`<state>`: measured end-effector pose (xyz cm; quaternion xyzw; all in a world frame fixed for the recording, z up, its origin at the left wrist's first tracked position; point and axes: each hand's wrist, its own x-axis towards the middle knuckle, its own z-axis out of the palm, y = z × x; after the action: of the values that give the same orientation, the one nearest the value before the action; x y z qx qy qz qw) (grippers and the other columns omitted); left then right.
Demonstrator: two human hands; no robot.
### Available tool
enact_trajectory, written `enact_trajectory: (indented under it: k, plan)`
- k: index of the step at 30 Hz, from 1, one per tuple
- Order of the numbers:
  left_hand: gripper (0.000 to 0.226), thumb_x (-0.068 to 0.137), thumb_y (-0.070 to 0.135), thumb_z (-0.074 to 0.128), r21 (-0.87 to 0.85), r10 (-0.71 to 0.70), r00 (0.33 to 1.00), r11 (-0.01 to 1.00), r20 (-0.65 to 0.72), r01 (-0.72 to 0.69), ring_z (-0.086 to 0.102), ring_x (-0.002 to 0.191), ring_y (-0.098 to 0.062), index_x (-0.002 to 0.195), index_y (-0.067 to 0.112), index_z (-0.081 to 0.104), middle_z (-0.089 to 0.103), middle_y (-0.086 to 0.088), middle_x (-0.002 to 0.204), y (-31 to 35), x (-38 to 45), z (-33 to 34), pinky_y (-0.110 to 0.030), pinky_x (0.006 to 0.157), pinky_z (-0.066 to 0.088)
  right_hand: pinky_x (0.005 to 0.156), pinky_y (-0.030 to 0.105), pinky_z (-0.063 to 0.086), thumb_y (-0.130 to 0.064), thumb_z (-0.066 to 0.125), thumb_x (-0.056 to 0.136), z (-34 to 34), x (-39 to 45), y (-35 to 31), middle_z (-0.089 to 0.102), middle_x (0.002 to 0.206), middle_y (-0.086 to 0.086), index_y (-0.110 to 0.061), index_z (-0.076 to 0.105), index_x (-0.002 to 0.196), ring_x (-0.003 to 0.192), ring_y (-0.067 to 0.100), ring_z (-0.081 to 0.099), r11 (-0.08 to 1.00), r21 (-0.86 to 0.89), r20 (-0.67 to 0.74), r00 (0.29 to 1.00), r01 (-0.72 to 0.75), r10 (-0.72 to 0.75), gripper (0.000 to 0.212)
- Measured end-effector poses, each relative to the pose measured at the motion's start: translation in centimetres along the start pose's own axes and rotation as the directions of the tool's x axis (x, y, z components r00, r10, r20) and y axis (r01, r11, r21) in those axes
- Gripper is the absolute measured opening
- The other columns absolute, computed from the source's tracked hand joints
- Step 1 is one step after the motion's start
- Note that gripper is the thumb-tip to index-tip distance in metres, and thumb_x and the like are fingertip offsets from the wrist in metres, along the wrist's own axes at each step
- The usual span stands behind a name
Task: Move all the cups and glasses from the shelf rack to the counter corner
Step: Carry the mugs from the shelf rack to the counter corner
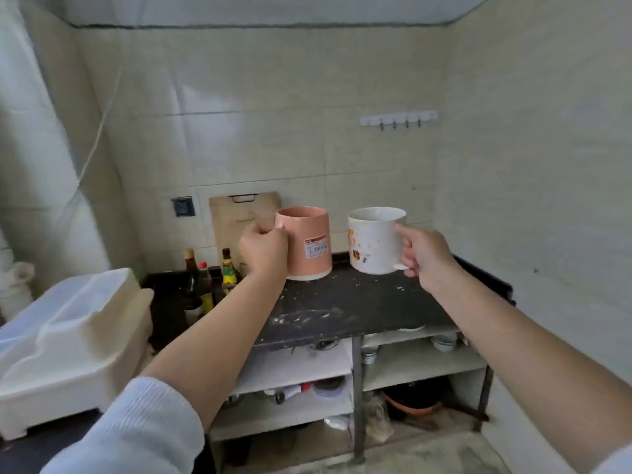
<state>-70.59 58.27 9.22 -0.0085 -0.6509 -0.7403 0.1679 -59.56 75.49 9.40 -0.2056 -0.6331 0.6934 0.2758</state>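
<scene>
Left hand [263, 249] grips the pink mug [306, 242]; right hand [422, 254] the white mug [372, 244] (both by handles).

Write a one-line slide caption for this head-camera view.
Left hand holds a pink mug, right hand a white mug, above the dark counter.

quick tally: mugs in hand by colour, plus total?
pink mug, in left hand: 1
white mug, in right hand: 1
total: 2
</scene>
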Motion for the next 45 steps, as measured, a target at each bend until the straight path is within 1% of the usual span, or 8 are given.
enact_trajectory:
  k: [3,6,15,23,33,39,43,45]
  plan:
    - [0.031,0.081,0.008,0.055,0.020,-0.024,0.990,1.000,0.137,0.021,0.045,0.058,-0.015,0.056,0.019,0.041,0.048,0.000,0.058,-2.4,3.3,8.0,-0.027,0.058,0.039,0.042,0.017,0.018,-0.025,0.057,0.084,-2.5,5.4,0.0,0.027,0.018,-0.010,-0.018,0.036,0.054,0.018,0.003,0.022,1.000,0.009,-0.137,0.991,0.008,-0.007,0.038]
    - [0.034,0.079,0.003,0.054,0.018,-0.034,0.973,0.999,0.229,0.031,0.040,0.054,-0.014,0.053,0.018,0.038,0.044,0.001,0.055,-5.4,4.5,15.2,-0.026,0.050,0.033,0.044,0.020,0.017,-0.023,0.055,0.085,-5.7,9.9,1.2,0.026,0.019,-0.008,-0.018,0.034,0.053,0.018,0.003,0.021,1.000,0.009,-0.241,0.971,-0.005,0.007,0.039]
    - [0.031,0.074,-0.004,0.046,0.101,-0.150,0.901,0.988,0.407,0.119,0.038,0.052,-0.014,0.051,0.016,0.038,0.044,0.000,0.054,-14.0,5.3,34.0,-0.027,0.049,0.031,0.045,0.022,0.014,-0.022,0.051,0.089,-15.9,24.9,5.4,0.025,0.020,-0.008,-0.016,0.033,0.054,0.020,0.005,0.021,0.994,0.020,-0.357,0.928,-0.105,0.106,0.040]
    - [0.031,0.073,-0.007,0.043,0.170,-0.200,0.916,0.974,0.348,0.149,0.037,0.052,-0.013,0.052,0.015,0.037,0.043,-0.001,0.055,-19.7,8.2,49.0,-0.025,0.047,0.029,0.045,0.022,0.014,-0.021,0.050,0.090,-23.6,40.2,8.0,0.025,0.021,-0.009,-0.016,0.032,0.056,0.021,0.005,0.020,0.983,-0.002,-0.339,0.925,-0.184,0.172,0.039]
    - [0.031,0.072,-0.008,0.046,0.350,-0.282,0.898,0.923,0.337,0.159,0.037,0.054,-0.013,0.053,0.014,0.038,0.043,-0.001,0.056,-29.7,15.6,61.9,-0.025,0.049,0.029,0.045,0.021,0.015,-0.023,0.052,0.089,-25.7,58.0,15.6,0.025,0.021,-0.009,-0.015,0.034,0.056,0.020,0.006,0.019,0.926,0.007,-0.300,0.882,-0.379,0.363,0.039]
    - [0.030,0.075,-0.006,0.045,0.510,-0.372,0.850,0.847,0.372,0.148,0.038,0.055,-0.012,0.054,0.014,0.037,0.043,-0.001,0.058,-38.2,20.1,69.4,-0.024,0.049,0.028,0.047,0.023,0.018,-0.022,0.052,0.090,-25.8,68.5,22.2,0.028,0.026,-0.005,-0.012,0.038,0.056,0.043,0.014,0.022,0.873,-0.009,-0.328,0.826,-0.488,0.459,0.038]
    - [0.032,0.078,-0.004,0.046,0.575,-0.442,0.822,0.799,0.359,0.178,0.038,0.055,-0.011,0.055,0.014,0.036,0.043,-0.001,0.058,-42.5,21.0,72.6,-0.023,0.049,0.028,0.051,0.025,0.026,-0.023,0.054,0.090,-25.8,72.7,25.3,0.033,0.051,0.006,-0.003,0.059,0.084,0.050,0.014,0.028,0.819,-0.025,-0.326,0.779,-0.573,0.536,0.022]
    - [0.032,0.079,-0.004,0.046,0.597,-0.482,0.807,0.774,0.340,0.211,0.039,0.056,-0.011,0.055,0.015,0.036,0.043,-0.001,0.059,-44.3,21.4,74.0,-0.023,0.049,0.029,0.051,0.025,0.026,-0.022,0.053,0.091,-26.2,74.6,26.9,0.032,0.053,0.006,0.005,0.058,0.100,0.050,0.014,0.027,0.802,-0.037,-0.308,0.771,-0.596,0.558,0.029]
